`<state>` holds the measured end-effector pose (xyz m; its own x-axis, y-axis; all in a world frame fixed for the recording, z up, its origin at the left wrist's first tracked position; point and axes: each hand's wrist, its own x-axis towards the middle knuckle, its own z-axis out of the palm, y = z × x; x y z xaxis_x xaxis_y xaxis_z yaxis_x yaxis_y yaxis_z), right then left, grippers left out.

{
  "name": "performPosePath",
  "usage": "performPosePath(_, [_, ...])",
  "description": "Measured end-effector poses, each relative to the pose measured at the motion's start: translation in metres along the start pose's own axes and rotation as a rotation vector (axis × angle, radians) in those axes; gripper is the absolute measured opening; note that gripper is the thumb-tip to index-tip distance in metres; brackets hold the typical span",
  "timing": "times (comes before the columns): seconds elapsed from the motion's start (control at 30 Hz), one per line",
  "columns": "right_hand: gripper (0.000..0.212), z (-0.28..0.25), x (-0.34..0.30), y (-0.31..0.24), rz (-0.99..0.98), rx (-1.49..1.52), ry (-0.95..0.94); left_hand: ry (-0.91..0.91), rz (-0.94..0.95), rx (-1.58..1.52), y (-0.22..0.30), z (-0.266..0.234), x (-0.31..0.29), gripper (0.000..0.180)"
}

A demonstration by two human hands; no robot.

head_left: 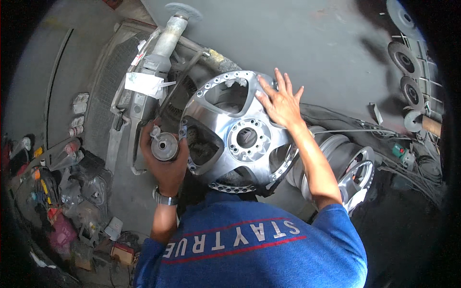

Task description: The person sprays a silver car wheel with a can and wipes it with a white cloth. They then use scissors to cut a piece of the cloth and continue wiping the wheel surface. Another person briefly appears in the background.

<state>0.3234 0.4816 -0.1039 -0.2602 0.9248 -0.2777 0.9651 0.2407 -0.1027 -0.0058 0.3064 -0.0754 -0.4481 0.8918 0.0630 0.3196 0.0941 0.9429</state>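
A silvery spoked wheel centre (217, 126) with bolts along its outer edge faces up in front of me. My right hand (281, 105) lies on its upper right edge, fingers spread and stretched out. At the wheel's left edge my left hand (169, 172), with a watch on the wrist, is wrapped round a round grey metal piece (164, 147) that has a raised ring and a hole in its middle. The fingers under that piece are partly hidden. What supports the wheel from below cannot be seen.
A machine (144, 103) with a round disc (185, 10) on its upper end stands at the left. More wheels (331, 153) are stacked at the right, by cables and a green power tool (398, 150). Abrasive discs (404, 58) hang from a rack. Clutter (67, 192) fills the left.
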Motion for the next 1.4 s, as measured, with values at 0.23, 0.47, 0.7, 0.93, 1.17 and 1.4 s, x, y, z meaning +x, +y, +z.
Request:
performPosePath(0.23, [0.071,-0.004,-0.046,-0.021,-0.080,-0.027,-0.086,0.052,-0.045,-0.104,-0.002,0.001,-0.007,0.093])
performPosePath(0.47, [0.072,-0.009,0.029,-0.005,0.047,0.052,-0.110,0.020,-0.041,-0.039,0.004,-0.002,-0.009,0.091])
performPosePath(0.7, [0.078,-0.015,0.011,0.001,0.153,0.047,-0.167,0.057,-0.104,-0.123,0.001,-0.003,-0.014,0.095])
performPosePath(0.93, [0.083,-0.022,0.036,-0.026,0.066,0.008,-0.176,0.064,-0.019,-0.029,-0.001,-0.010,-0.016,0.093])
performPosePath(1.17, [0.086,-0.023,0.036,-0.019,0.145,-0.039,-0.197,0.068,-0.057,-0.029,-0.005,-0.013,-0.015,0.093])
performPosePath(1.4, [0.086,-0.027,0.033,-0.012,0.120,-0.002,-0.213,0.076,-0.004,-0.053,-0.004,-0.014,-0.015,0.088])
